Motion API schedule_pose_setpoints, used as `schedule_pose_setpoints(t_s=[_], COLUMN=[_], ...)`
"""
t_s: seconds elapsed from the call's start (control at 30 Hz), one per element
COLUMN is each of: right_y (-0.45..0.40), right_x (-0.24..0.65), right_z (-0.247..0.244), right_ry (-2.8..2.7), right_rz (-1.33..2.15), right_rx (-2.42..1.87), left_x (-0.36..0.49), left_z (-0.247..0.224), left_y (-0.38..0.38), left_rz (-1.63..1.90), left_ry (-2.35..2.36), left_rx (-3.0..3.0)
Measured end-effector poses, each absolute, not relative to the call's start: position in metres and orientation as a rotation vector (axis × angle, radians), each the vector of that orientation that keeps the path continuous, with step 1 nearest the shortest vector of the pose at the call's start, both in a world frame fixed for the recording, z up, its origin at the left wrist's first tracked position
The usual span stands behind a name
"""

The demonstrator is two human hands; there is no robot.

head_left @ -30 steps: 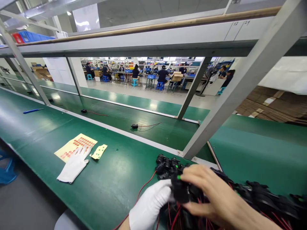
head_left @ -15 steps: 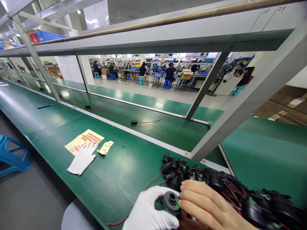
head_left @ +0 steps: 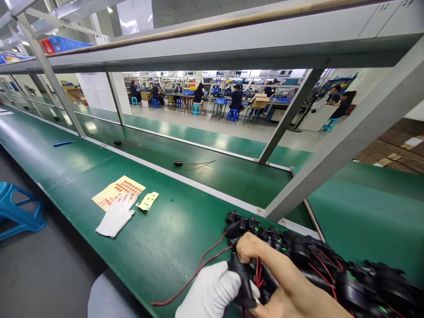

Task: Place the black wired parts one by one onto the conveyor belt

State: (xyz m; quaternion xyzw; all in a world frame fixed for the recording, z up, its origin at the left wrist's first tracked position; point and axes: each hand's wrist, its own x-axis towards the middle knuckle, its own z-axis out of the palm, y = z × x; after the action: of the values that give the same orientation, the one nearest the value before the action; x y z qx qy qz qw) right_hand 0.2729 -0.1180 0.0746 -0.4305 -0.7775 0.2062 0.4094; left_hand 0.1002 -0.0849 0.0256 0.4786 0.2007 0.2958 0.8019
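Note:
My left hand [head_left: 208, 291], in a white glove, is closed around a black cylindrical part [head_left: 243, 282] low in the view. Bare, my right hand [head_left: 285, 282] grips the same part from the right, its bent index finger at the top and thumb near the bottom. Red wires [head_left: 259, 271] show between this hand and the part. Just beyond both hands lies a pile of similar black parts [head_left: 300, 249], several with green dots and red wires. A longer red wire [head_left: 185, 287] trails left over the green table.
A white glove [head_left: 115, 218] lies on a sheet of red stickers [head_left: 106, 194], beside a scrap with green dots [head_left: 148, 201]. A blue pen-like tool [head_left: 64, 143] is farther left. A slanted metal post [head_left: 331, 145] rises behind the pile. People sit at distant benches.
The black part has been turned, so its round end no longer faces me. My right hand has shifted from fingers laid over it to a grip with bent index finger and thumb.

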Motion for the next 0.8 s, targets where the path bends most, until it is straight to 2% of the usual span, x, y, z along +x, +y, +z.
schedule_pose_setpoints(t_s=[0.13,0.23,0.43,0.5,0.6,0.7,0.8], right_y=[-0.116,-0.113,-0.109,-0.111,-0.114,-0.118,-0.123], right_x=[0.267,0.262,0.257,0.257,0.262,0.271,0.277], right_z=[0.067,0.064,0.054,0.055,0.061,0.067,0.07], right_ry=[-1.601,-1.39,-1.276,-1.338,-1.604,-1.909,-1.991], right_rz=[1.028,1.342,1.425,1.347,0.966,0.551,0.391], right_rx=[-1.274,-1.227,-1.223,-1.248,-1.278,-1.146,-1.114], left_x=[0.111,0.117,0.121,0.119,0.111,0.094,0.082], left_z=[0.006,-0.007,-0.013,-0.008,0.006,0.02,0.026], left_y=[-0.089,-0.09,-0.089,-0.088,-0.087,-0.083,-0.08], left_rz=[0.519,0.452,0.416,0.448,0.544,0.693,0.89], left_ry=[0.279,0.267,0.335,0.345,0.389,0.626,0.829], left_rx=[0.611,0.407,0.3,0.368,0.58,1.001,1.455])
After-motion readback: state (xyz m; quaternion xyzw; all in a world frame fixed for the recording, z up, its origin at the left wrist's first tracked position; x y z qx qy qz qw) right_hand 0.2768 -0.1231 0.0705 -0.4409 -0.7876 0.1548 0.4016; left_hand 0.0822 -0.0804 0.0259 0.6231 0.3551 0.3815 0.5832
